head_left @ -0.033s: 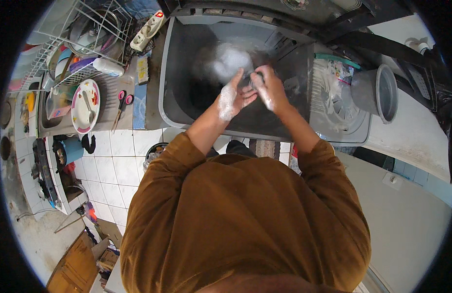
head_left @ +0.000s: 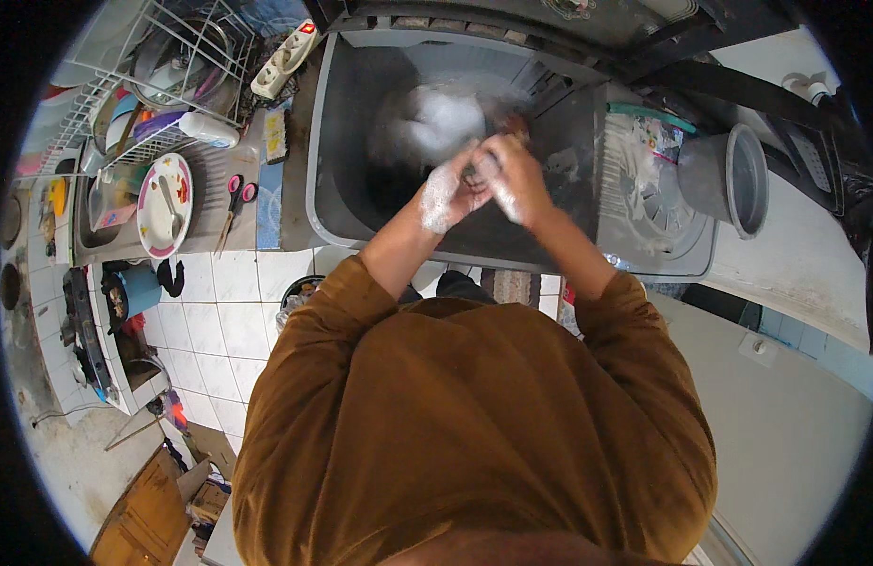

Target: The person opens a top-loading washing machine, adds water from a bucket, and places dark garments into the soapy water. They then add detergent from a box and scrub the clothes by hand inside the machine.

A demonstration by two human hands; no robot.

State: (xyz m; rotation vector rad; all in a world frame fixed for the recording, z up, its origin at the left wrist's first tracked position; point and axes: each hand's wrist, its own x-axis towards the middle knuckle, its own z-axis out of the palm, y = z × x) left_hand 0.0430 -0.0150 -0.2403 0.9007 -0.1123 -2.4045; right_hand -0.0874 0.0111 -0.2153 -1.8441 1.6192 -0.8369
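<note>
My left hand (head_left: 446,196) and my right hand (head_left: 510,177) are pressed together over the near part of a dark grey wash tub (head_left: 315,203). White suds coat the back of the left hand and wrist, and run along the side of the right hand. Both sets of fingers are closed against each other; whatever they hold, if anything, is hidden between them. Just beyond the hands, a mound of white foam (head_left: 446,123) sits in the tub, smeared at its edges. A reddish-brown patch beside the right fingers is too blurred to name.
Right of the tub are a sudsy grey machine top (head_left: 658,247) and a grey bucket (head_left: 749,179). To the left lie scissors (head_left: 233,203), a plate with a spoon (head_left: 155,208), a sponge (head_left: 275,135), a power strip (head_left: 283,61) and a wire dish rack (head_left: 163,75).
My right hand has shifted slightly left, over the left fingers. The left fingers and thumb, spread before, are now folded in against the right hand.
</note>
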